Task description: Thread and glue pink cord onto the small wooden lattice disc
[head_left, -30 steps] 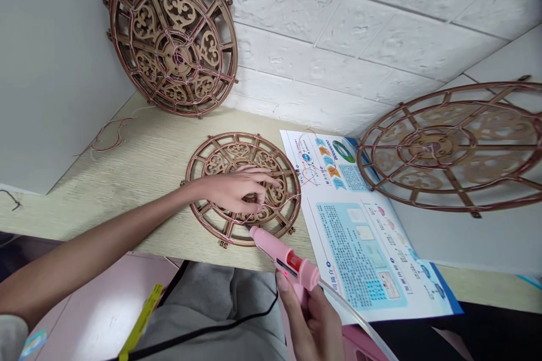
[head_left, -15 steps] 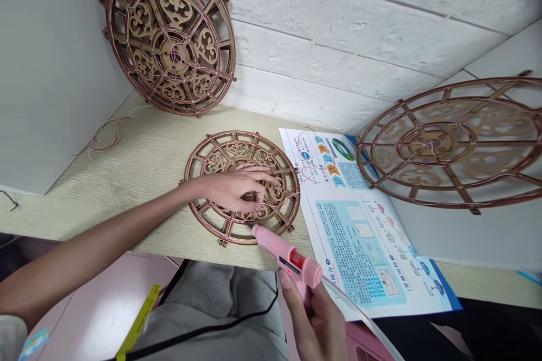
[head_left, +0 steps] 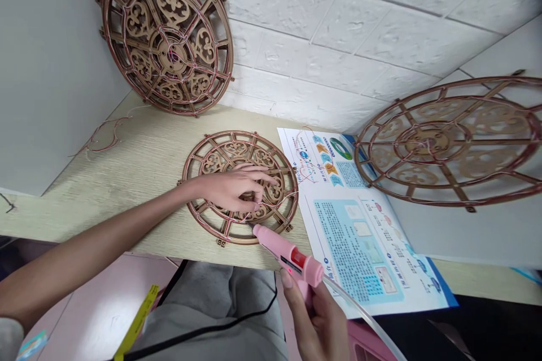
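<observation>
A round brown openwork frame [head_left: 198, 219] with scroll cut-outs lies flat on the table, thin reddish and whitish wires running along its ribs. Across its middle rests my left hand [head_left: 231, 187], fingers spread, thumb and index finger bent down near a thin wire [head_left: 279, 201]. What lies beneath the palm is hidden. My right hand [head_left: 315, 316] grips a pink hot glue gun [head_left: 279, 245] from below. The gun's dark nozzle points at the frame's near inner ring, close below my left thumb. Out of its back end comes a long translucent glue stick [head_left: 359, 313].
Similar round frames [head_left: 171, 56] lean stacked against the white brick wall [head_left: 288, 28]. Another round frame [head_left: 427, 144] stands tilted at the right. Beneath its edge lies a printed sheet [head_left: 359, 237]. Loose wires [head_left: 104, 135] lie on the table [head_left: 144, 180] at the left.
The whole view has shifted very slightly. Both hands, the glue gun and the frame keep nearly the same places relative to each other.
</observation>
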`<state>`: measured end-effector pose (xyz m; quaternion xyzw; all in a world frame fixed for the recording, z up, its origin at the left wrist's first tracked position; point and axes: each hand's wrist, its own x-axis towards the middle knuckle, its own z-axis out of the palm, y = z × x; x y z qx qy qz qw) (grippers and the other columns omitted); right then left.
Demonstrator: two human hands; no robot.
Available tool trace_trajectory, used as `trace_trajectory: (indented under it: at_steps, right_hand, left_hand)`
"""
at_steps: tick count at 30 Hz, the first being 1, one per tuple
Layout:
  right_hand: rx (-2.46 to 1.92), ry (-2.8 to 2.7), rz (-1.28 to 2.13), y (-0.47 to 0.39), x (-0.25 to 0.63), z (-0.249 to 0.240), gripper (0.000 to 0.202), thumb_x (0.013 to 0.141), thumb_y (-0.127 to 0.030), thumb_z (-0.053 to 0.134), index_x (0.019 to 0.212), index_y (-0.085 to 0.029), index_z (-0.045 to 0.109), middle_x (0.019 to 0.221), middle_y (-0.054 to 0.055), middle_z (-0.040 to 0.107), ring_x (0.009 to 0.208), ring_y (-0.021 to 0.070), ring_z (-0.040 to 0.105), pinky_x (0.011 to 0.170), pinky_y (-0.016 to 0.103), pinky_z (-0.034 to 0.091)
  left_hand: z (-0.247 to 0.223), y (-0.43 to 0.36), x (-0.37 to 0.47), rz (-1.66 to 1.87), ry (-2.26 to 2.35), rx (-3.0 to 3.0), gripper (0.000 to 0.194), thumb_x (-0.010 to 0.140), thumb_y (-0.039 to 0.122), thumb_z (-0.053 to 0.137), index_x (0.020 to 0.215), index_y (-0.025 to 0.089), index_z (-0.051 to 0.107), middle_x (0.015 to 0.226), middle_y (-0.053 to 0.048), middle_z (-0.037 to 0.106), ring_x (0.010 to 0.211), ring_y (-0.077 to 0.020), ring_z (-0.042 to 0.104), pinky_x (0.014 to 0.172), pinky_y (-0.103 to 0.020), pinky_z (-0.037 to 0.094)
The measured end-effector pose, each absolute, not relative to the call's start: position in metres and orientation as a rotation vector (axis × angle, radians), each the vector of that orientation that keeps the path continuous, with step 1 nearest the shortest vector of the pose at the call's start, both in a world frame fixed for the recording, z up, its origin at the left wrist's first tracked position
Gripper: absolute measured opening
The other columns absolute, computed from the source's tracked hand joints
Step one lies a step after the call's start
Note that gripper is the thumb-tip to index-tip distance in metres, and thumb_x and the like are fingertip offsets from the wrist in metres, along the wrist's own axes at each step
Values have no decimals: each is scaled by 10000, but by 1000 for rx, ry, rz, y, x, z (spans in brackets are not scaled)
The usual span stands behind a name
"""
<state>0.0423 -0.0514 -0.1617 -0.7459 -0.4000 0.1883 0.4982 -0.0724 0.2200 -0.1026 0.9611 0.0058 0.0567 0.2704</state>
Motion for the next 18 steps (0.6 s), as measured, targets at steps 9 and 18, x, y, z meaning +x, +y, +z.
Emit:
trace_trajectory:
  at_steps: [9,18]
  right_hand:
    - [-1901,-851,414,-59,47,-170,589,825,-715,697,1114,-208,780,710,32,676,669,192,619,527,272,486]
    - [-1902,-935,244,-62,63,-175,317,846,-579,701,1028,-339,800,773,55,747,793,323,732,547,362,585]
  left_hand:
    - [-100,219,-73,124,43,2622,100,977,240,601,904,188,645,1632,-65,429,1588,-283,260,1299,-511,218]
    - [-99,219,-74,132,41,2627,98,974,235,593,920,190,661,1630,-89,430,1563,-273,319,1306,-507,183]
